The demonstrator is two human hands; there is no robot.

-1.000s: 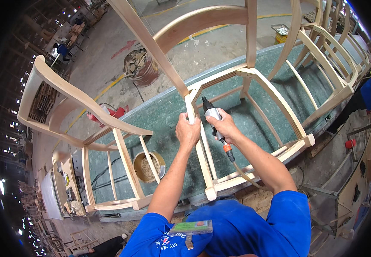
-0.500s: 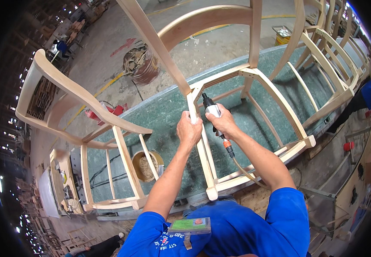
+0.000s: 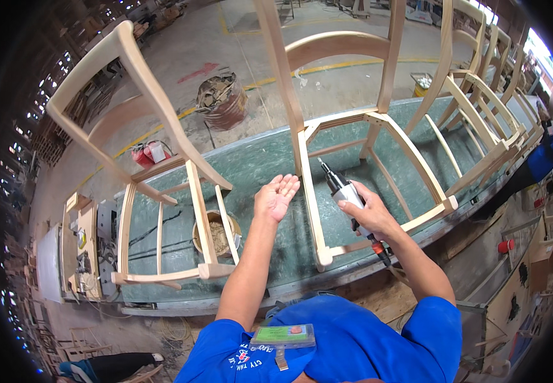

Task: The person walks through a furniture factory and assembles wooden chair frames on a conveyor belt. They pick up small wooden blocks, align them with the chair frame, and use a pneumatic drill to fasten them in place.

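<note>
My right hand [image 3: 373,210] grips an air screwdriver [image 3: 339,182] with a black nose and a silver body. Its bit points up and away over the seat opening of a bare wooden chair frame [image 3: 314,210] in front of me. An orange fitting and a hose hang from the tool's rear end. My left hand [image 3: 277,199] is turned palm up just left of that frame's side rail, fingers stretched out. Nothing I can make out lies in the palm. Another wooden chair frame [image 3: 198,204] stands to the left.
The frames stand on a long green-topped bench [image 3: 260,150]. A round bucket [image 3: 197,239] sits beneath the left frame. More chair frames [image 3: 474,121] line up on the right, near a person in blue [image 3: 551,150]. Beyond the bench stands a rusty drum [image 3: 225,118] on the floor.
My left hand has let go of the chair's side rail and turned palm up. The screwdriver has been drawn back from the frame's far left corner, toward me and right.
</note>
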